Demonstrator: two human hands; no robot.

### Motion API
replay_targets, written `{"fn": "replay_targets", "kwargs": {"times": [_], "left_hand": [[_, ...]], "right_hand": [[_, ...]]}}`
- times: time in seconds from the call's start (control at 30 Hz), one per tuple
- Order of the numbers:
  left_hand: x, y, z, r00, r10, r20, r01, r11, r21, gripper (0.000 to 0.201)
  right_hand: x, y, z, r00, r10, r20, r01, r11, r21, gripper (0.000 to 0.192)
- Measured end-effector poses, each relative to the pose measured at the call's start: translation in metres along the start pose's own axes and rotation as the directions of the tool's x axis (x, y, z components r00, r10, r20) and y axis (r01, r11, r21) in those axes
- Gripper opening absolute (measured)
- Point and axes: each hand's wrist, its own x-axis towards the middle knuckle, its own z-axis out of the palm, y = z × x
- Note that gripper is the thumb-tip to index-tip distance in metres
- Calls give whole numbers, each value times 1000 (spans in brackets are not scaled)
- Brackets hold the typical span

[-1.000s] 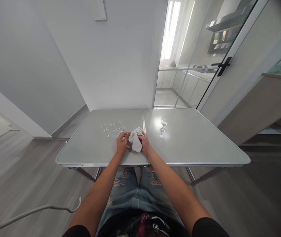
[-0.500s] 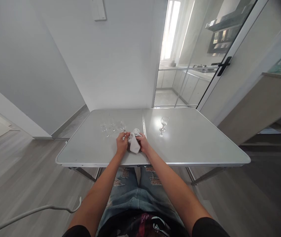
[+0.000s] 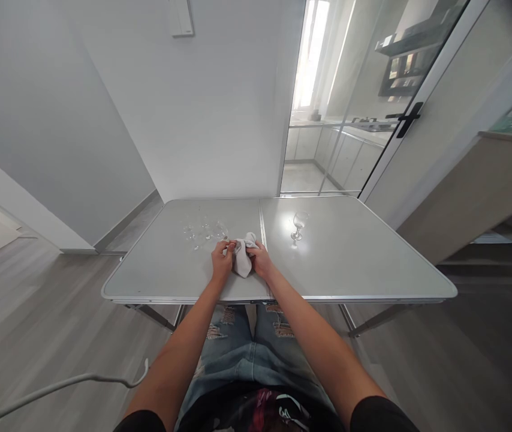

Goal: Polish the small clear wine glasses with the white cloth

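While the right hand (image 3: 262, 260) pinches a crumpled white cloth (image 3: 243, 261) at the near middle of the smooth grey table (image 3: 350, 258), the left hand (image 3: 222, 259) curls its fingers beside it, pinching what, I cannot tell. Clear stemmed glass (image 3: 300, 222) stands right.

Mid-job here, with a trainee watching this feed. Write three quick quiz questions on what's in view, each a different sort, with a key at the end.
1. Short answer: Is the stemmed glass on the table upright or lying on its side?

2. Multiple choice: What colour is the cloth between the left hand and the right hand?
A) black
B) white
C) red

3. Fill in the blank: From the person's viewpoint, the clear glassware is on the ____ side of the table's seam.

Key:
1. Upright, foot down and bowl up.
2. B
3. left
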Motion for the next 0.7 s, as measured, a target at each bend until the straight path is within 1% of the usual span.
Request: {"fn": "replay_targets", "kwargs": {"times": [0.2, 0.33, 0.43, 0.57, 0.7], "left_hand": [[0, 3, -1, 999, -30, -18, 30, 1000, -2, 32], [1, 5, -2, 1000, -28, -5, 28, 1000, 4, 34], [1, 4, -2, 1000, -23, -10, 23, 1000, 11, 32], [1, 3, -2, 1000, -8, -7, 8, 1000, 14, 30], [1, 3, -1, 1000, -10, -28, 11, 999, 34, 31]], "right_hand": [[-8, -7, 2, 998, 44, 54, -43, 999, -10, 29], [-8, -9, 1, 1000, 0, -6, 1, 1000, 17, 26], [-4, -6, 1, 1000, -30, -7, 31, 1000, 6, 26], [-2, 0, 1, 1000, 3, 26, -3, 1000, -12, 28], [-6, -1, 0, 998, 43, 50, -42, 998, -37, 31]]}}
